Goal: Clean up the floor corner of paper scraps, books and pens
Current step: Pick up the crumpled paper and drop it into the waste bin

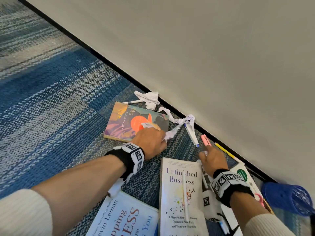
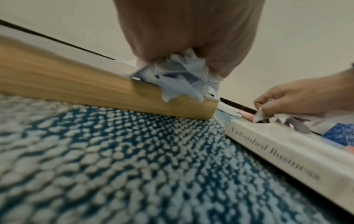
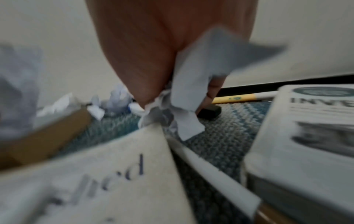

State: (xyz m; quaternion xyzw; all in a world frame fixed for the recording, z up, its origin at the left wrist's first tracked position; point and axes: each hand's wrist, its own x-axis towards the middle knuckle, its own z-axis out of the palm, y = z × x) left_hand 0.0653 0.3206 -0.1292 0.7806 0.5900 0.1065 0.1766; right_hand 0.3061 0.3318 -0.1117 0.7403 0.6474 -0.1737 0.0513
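My left hand (image 1: 153,140) grips crumpled paper scraps (image 2: 184,75) at the near corner of a colourful paperback (image 1: 134,121) lying on the carpet. A long twisted paper strip (image 1: 177,120) trails from that hand toward the wall. My right hand (image 1: 213,159) pinches a wad of paper scraps (image 3: 184,97) just beyond the far corner of the white book "Unfinished Business" (image 1: 182,193). Another crumpled paper (image 1: 150,98) lies by the wall with a white pen (image 1: 134,101) beside it. A white-blue pen (image 1: 191,134), a pink highlighter (image 1: 205,140) and a yellow pencil (image 1: 225,151) lie near the baseboard.
A blue perforated basket (image 1: 289,198) stands at the right by the wall. A third book with a green circle (image 1: 243,174) lies under my right wrist, and a light-blue book (image 1: 126,217) at the bottom. A white pen (image 1: 185,196) rests on "Unfinished Business". Blue patterned carpet (image 1: 51,99) stretches left.
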